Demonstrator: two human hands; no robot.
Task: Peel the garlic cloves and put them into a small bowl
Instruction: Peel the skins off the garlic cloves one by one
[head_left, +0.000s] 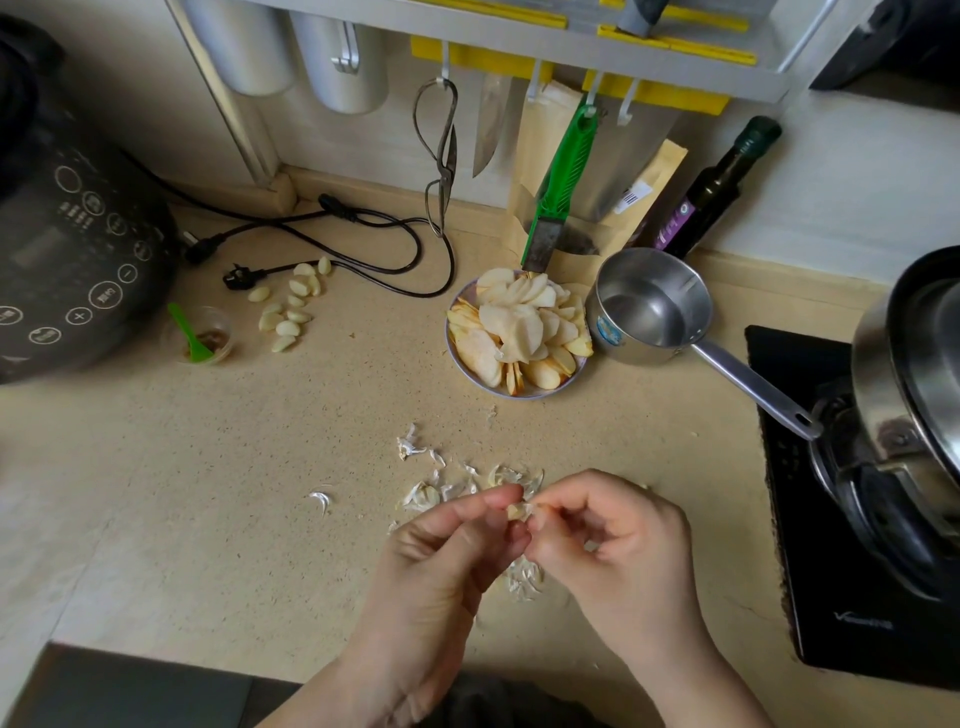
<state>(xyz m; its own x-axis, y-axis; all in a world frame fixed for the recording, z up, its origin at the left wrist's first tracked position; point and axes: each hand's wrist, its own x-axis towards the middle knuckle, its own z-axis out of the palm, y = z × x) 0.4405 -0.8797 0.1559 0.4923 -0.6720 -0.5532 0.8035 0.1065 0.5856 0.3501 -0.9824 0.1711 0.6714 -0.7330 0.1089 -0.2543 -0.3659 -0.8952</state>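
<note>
A small garlic clove (519, 510) with skin on it is held above the beige counter, pinched between the fingertips of my left hand (447, 561) and my right hand (613, 540). Thin white garlic skins (462, 483) lie scattered on the counter just beyond and under my hands. Several peeled cloves (288, 306) lie in a loose heap on the counter at the far left. A small clear plastic bowl (221, 325) stands left of that heap, with a green spoon (188, 332) in it.
A plate of sliced fruit (519, 338) sits mid-counter, with a steel saucepan (652, 306) to its right. A black cooker (72, 228) and its cords fill the left. A gas hob (841, 519) with a pot is at right. Scissors, knives and a bottle (722, 182) stand at the back.
</note>
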